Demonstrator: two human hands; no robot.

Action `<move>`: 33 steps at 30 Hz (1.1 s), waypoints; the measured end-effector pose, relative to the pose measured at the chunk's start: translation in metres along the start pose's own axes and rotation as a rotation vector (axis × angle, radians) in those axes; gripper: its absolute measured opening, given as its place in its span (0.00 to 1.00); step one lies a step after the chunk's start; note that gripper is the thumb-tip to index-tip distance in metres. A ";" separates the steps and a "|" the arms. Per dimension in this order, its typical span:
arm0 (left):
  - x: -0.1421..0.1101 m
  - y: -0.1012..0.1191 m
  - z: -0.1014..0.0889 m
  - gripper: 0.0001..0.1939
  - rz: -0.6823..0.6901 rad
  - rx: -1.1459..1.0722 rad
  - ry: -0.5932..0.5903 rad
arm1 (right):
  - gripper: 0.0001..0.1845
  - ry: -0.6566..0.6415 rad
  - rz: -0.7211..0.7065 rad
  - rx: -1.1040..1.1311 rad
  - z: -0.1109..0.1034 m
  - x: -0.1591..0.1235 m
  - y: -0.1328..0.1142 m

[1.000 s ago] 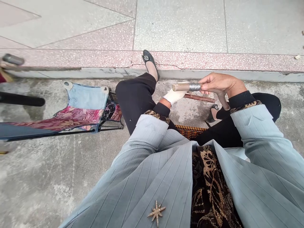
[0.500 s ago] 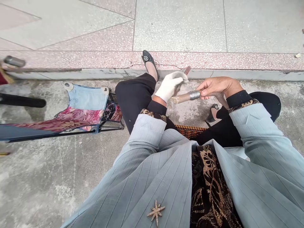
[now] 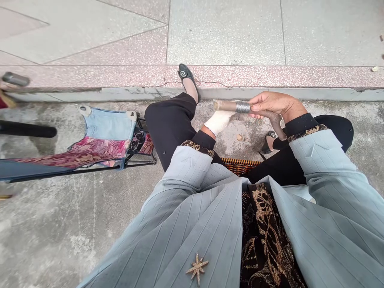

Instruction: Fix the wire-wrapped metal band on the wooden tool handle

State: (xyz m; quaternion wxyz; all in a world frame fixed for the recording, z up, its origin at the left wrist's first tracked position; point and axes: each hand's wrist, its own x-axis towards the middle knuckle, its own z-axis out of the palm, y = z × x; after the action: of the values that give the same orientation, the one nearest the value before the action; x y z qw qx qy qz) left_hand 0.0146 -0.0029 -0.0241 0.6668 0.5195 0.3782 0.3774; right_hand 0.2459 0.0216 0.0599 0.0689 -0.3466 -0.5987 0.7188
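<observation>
My right hand (image 3: 271, 103), bare, is closed around a crooked wooden stick. The stick (image 3: 225, 105) has a thick blunt end pointing left, a band of silver wire (image 3: 243, 107) wound round it beside my thumb, and a thinner bent part (image 3: 277, 122) curving down past my palm. My left hand (image 3: 221, 121) wears a white glove and lies just under the thick end. Its fingers are blurred and partly behind the stick, so their grip is hidden. A small pale lump (image 3: 240, 137) is below the stick, over the concrete.
A folding chair (image 3: 109, 124) with blue and floral fabric stands to the left, near a black tube (image 3: 28, 129). A woven basket rim (image 3: 240, 165) shows between my legs. Ahead runs a raised tiled step (image 3: 126, 76) with a dark cylinder (image 3: 15, 79) at its left.
The stick's thick end has swung up to nearly level. My gloved left hand has dropped beneath it, and the brown piece beside its fingers is out of sight. The pale lump has appeared.
</observation>
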 end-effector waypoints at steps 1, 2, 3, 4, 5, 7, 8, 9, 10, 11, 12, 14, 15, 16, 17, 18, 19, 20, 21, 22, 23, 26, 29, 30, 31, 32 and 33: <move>-0.001 -0.002 0.004 0.13 0.001 0.004 0.028 | 0.24 0.048 -0.002 0.017 -0.001 0.000 0.001; -0.001 -0.003 0.007 0.14 0.002 -0.003 0.050 | 0.25 0.094 -0.003 0.035 -0.001 0.001 0.001; -0.001 -0.003 0.008 0.14 0.003 -0.016 0.068 | 0.25 0.134 -0.001 0.052 -0.001 0.002 0.003; -0.001 -0.003 0.009 0.15 0.002 -0.025 0.080 | 0.25 0.167 0.002 0.067 -0.001 0.003 0.004; 0.000 -0.002 0.009 0.15 -0.003 -0.020 0.092 | 0.25 0.193 0.008 0.079 -0.001 0.005 0.005; 0.002 0.000 0.008 0.14 -0.035 0.046 0.104 | 0.26 0.225 0.023 0.095 0.001 0.008 0.006; 0.003 0.001 0.007 0.12 -0.051 0.090 0.103 | 0.27 0.235 0.025 0.104 0.002 0.010 0.006; 0.002 0.003 0.007 0.11 -0.066 0.131 0.098 | 0.28 0.247 0.018 0.116 0.003 0.011 0.006; 0.002 0.004 0.006 0.09 -0.080 0.164 0.087 | 0.29 0.263 0.002 0.131 0.003 0.011 0.004; 0.001 0.005 0.006 0.07 -0.098 0.191 0.071 | 0.29 0.286 -0.022 0.149 0.003 0.010 0.003; 0.000 0.006 0.006 0.06 -0.121 0.212 0.048 | 0.30 0.316 -0.046 0.163 0.002 0.009 0.001; -0.003 0.009 0.006 0.06 -0.157 0.250 0.000 | 0.29 0.393 -0.075 0.160 0.001 0.005 -0.004; -0.004 0.010 0.006 0.06 -0.156 0.266 -0.035 | 0.27 0.435 -0.072 0.140 0.000 0.002 -0.006; -0.005 0.011 0.005 0.05 -0.140 0.271 -0.084 | 0.26 0.473 -0.058 0.115 0.000 0.000 -0.008; -0.005 0.011 0.005 0.06 -0.112 0.273 -0.131 | 0.25 0.505 -0.035 0.088 0.001 -0.001 -0.009; -0.004 0.011 0.004 0.05 -0.080 0.287 -0.159 | 0.24 0.528 -0.010 0.067 0.001 -0.002 -0.011; -0.004 0.011 0.004 0.05 -0.051 0.320 -0.160 | 0.24 0.544 0.012 0.051 0.003 -0.003 -0.012; -0.003 0.010 0.004 0.05 -0.031 0.361 -0.140 | 0.24 0.557 0.029 0.039 0.003 -0.003 -0.012; -0.003 0.010 0.005 0.06 -0.015 0.388 -0.106 | 0.24 0.569 0.039 0.026 0.004 -0.003 -0.013; -0.002 0.009 0.006 0.06 -0.001 0.385 -0.078 | 0.25 0.582 0.041 0.010 0.004 -0.002 -0.013; -0.003 0.009 0.007 0.06 0.013 0.341 -0.067 | 0.25 0.596 0.037 -0.009 0.003 -0.002 -0.014; -0.005 0.008 0.010 0.11 0.030 0.100 -0.090 | 0.25 0.640 0.024 -0.062 -0.001 -0.001 -0.014; -0.008 0.007 0.012 0.09 -0.012 0.156 -0.123 | 0.24 0.664 0.074 -0.134 -0.004 0.000 -0.012; -0.008 0.007 0.012 0.07 -0.037 0.220 -0.167 | 0.23 0.661 0.108 -0.180 -0.003 0.002 -0.011; -0.008 0.008 0.012 0.06 -0.065 0.271 -0.220 | 0.23 0.654 0.147 -0.243 -0.003 0.003 -0.010; -0.009 0.009 0.012 0.06 -0.088 0.299 -0.265 | 0.22 0.647 0.187 -0.322 -0.002 0.006 -0.008; -0.009 0.010 0.013 0.07 -0.103 0.309 -0.288 | 0.21 0.642 0.227 -0.419 -0.002 0.008 -0.005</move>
State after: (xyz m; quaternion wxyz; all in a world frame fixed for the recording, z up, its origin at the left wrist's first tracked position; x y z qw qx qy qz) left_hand 0.0209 -0.0146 -0.0112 0.6448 0.6443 0.3583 0.2020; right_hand 0.2394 0.0287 0.0611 0.1003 -0.6243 -0.6381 0.4394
